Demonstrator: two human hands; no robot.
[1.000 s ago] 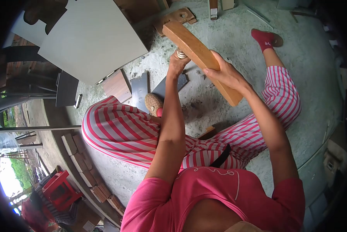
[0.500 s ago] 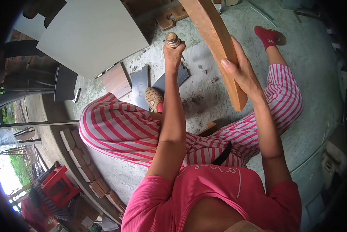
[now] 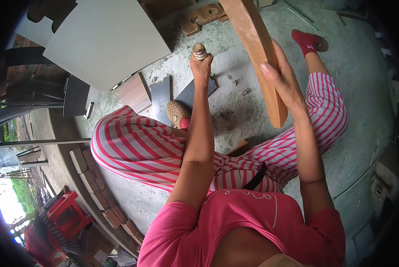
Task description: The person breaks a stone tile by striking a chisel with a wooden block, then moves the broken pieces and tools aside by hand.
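My left hand [image 3: 201, 69] is a closed fist around a wooden-handled tool [image 3: 199, 49]. The handle's round end, with pale bands around it, sticks out above the fist; whatever lies below the fist is mostly hidden. My right hand [image 3: 286, 82] grips a long, curved wooden piece [image 3: 256, 44] near its lower end, thumb on the near face and fingers behind. That piece slants up and out of the top of the view. A gap separates it from the tool. Under my left hand, dark grey boards [image 3: 161, 98] lie on the floor beside my shoe [image 3: 177, 113].
A large pale grey panel [image 3: 106, 44] stands at upper left. Near it lie a wood-grain board [image 3: 135, 94] and a cut-out wooden piece [image 3: 201, 18]. Dark debris [image 3: 226, 115] litters the concrete floor [image 3: 248, 107] between my legs. Bricks [image 3: 90, 180] and a red plastic stool [image 3: 69, 213] are at lower left.
The curved wooden piece and my right hand have shifted slightly to the right. My left hand has moved a little down and right with the tool. Both grips stay the same.
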